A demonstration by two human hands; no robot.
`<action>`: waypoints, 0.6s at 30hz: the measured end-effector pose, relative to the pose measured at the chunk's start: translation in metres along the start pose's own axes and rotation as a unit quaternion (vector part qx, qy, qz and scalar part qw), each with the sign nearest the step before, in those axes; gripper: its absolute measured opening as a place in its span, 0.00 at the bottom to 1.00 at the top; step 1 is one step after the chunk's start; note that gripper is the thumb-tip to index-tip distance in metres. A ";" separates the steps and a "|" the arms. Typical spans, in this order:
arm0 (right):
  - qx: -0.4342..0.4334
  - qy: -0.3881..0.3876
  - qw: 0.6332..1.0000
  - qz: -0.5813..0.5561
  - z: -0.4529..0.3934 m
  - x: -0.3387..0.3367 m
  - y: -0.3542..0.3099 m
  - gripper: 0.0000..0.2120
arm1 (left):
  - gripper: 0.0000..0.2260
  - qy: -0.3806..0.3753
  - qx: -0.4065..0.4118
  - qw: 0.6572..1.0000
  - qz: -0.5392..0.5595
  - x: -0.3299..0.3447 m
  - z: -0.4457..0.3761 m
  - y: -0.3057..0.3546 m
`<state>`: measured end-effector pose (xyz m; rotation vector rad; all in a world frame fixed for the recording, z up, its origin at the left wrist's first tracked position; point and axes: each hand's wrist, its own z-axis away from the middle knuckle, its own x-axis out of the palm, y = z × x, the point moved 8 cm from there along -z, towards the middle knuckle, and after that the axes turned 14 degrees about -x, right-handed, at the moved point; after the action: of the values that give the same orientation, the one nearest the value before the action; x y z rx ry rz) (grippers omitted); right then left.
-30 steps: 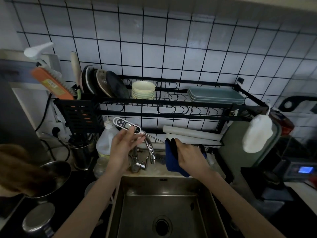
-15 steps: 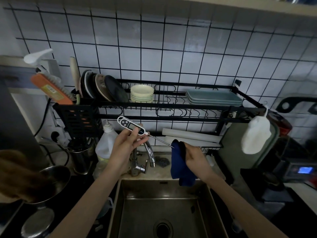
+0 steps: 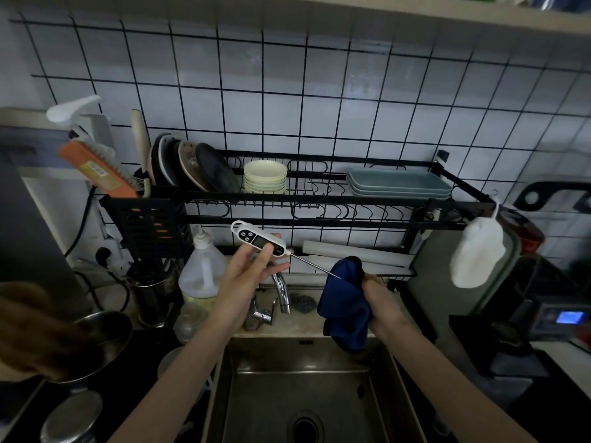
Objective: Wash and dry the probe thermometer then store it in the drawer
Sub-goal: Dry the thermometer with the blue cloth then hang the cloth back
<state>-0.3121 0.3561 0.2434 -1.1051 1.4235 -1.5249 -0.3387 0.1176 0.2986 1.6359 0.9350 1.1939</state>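
Observation:
My left hand [image 3: 248, 273] grips the white probe thermometer [image 3: 256, 238] by its body, above the faucet [image 3: 281, 290]. Its dark display faces up and its thin metal probe points right and slightly down. The probe's tip just meets the top fold of a dark blue cloth [image 3: 347, 302]. My right hand [image 3: 382, 302] is closed on that cloth, which hangs over the sink's back edge. The steel sink [image 3: 300, 356] lies below both hands. No drawer is in view.
A black dish rack [image 3: 319, 199] with plates, bowls and trays spans the wall behind. A plastic soap bottle [image 3: 201, 270], utensil holder and steel bowl [image 3: 105, 337] stand at left. A green cutting board [image 3: 441, 282], hanging white mitt and a small appliance stand at right.
The cloth has slid right along the probe, from covering most of it to only its tip. The left hand with the thermometer shifted slightly right.

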 end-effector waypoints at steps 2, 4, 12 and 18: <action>0.009 -0.004 1.000 -0.005 0.003 0.002 0.001 0.15 | 0.18 0.011 -0.006 1.000 -0.001 -0.001 0.000 0.000; 0.010 -0.011 1.000 -0.006 0.005 0.004 0.000 0.15 | 0.19 0.026 -0.016 1.000 -0.003 -0.006 -0.001 -0.001; 0.034 -0.019 0.985 -0.166 0.006 -0.003 -0.002 0.13 | 0.08 0.080 -0.041 0.990 0.111 -0.037 -0.011 0.007; 0.009 -0.040 0.975 -0.217 0.002 -0.010 -0.020 0.17 | 0.11 0.031 -0.064 0.982 0.173 -0.057 -0.036 0.047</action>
<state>-0.3066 0.3669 0.2623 -1.5209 1.1593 -1.7613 -0.3846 0.0580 0.3310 1.7087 0.6102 1.5135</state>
